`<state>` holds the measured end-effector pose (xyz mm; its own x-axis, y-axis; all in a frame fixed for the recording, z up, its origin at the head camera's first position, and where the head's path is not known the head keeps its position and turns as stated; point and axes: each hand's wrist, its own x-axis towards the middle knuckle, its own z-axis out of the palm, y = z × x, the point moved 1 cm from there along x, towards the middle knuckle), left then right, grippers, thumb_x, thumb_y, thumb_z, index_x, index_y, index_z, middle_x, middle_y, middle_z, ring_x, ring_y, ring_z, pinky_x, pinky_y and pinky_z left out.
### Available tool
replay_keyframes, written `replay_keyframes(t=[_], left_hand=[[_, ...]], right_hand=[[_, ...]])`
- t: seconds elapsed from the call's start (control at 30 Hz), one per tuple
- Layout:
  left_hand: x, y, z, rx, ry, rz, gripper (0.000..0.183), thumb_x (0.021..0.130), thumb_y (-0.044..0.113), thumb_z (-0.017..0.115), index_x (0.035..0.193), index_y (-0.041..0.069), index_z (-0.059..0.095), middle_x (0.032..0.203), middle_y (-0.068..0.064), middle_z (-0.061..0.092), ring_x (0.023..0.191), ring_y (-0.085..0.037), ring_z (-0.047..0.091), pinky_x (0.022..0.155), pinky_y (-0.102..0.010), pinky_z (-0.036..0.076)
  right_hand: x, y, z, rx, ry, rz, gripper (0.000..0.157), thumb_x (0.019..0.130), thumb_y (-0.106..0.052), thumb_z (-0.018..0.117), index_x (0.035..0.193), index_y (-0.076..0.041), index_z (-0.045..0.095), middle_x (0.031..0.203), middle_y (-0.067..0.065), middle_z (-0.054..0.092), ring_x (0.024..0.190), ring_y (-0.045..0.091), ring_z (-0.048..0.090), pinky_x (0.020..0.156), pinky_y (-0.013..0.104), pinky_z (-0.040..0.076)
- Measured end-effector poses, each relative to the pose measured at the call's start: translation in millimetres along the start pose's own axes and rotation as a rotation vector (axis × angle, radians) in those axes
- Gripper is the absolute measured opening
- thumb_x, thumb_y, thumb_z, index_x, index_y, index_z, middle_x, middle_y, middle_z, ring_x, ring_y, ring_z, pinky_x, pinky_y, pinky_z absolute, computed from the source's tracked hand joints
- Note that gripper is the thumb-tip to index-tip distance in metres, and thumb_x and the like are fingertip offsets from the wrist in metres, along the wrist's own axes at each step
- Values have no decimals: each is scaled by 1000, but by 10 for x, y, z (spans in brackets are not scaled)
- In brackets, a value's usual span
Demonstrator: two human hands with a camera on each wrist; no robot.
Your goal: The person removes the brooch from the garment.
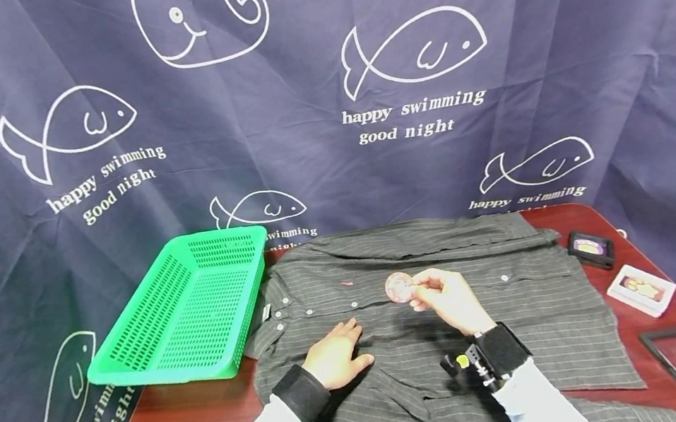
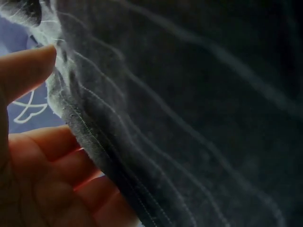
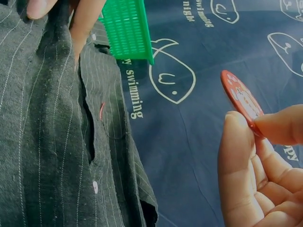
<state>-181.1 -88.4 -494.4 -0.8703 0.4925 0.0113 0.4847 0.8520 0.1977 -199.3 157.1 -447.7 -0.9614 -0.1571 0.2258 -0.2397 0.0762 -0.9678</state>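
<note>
A dark grey pinstriped shirt (image 1: 544,312) lies spread over the table, its white buttons in a row. My left hand (image 1: 334,357) rests on it near the button strip, fingers extended and thumb out to the side. In the left wrist view, a fold of the shirt (image 2: 156,118) hides the fingertips. Above the cloth, my right hand (image 1: 452,299) pinches a flat round disc (image 1: 398,287) between thumb and fingers. The right wrist view shows the disc (image 3: 239,97) almost edge-on, with a red rim and a pale printed design.
A green perforated basket (image 1: 232,346) stands at the left. Along the right side are a black case (image 1: 591,249) with a purple label, a white picture box (image 1: 641,290) and an opened black hinged frame (image 1: 674,332). Behind the table hangs a blue fish-print curtain (image 1: 315,135).
</note>
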Motion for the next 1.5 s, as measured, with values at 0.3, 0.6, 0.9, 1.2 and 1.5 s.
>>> replay_keyframes(t=[0.3,0.6,0.9,1.2,1.5], left_hand=[[45,31,-58,-138,113,16,61,94,41,59,137,-1,52,137,-16,58,126,-28,58,104,-41,46],[57,186,-252,-334,235,-20,57,97,45,54,134,1,56,133,-19,60,124,-33,58,102,-47,47],[124,313,-339,-603,345,-14,43,99,37,54,117,-1,65,106,-12,69,96,-23,69,84,-32,56],[184,419,-357,-773,366,-66,37,101,35,51,105,3,70,99,-14,73,89,-22,71,80,-28,56],[273,493,-374,-1048,320,-76,49,105,31,43,96,-11,68,88,-25,71,73,-20,69,71,-34,59]], right_hand=[[-26,-62,-43,-49,32,-24,18,91,3,62,101,18,60,79,14,68,67,4,66,67,22,58],[-49,-142,-32,-131,42,-97,14,91,0,65,98,12,64,83,25,69,67,2,66,66,22,57],[-81,-218,2,-129,37,-133,15,89,1,67,99,12,64,88,29,69,72,0,67,69,18,56],[-93,-206,13,-209,18,-148,13,87,-2,70,99,4,67,88,21,71,74,-2,63,68,16,53],[-102,-189,13,-225,-1,-173,11,88,-4,70,98,0,69,92,18,72,78,-1,65,71,18,54]])
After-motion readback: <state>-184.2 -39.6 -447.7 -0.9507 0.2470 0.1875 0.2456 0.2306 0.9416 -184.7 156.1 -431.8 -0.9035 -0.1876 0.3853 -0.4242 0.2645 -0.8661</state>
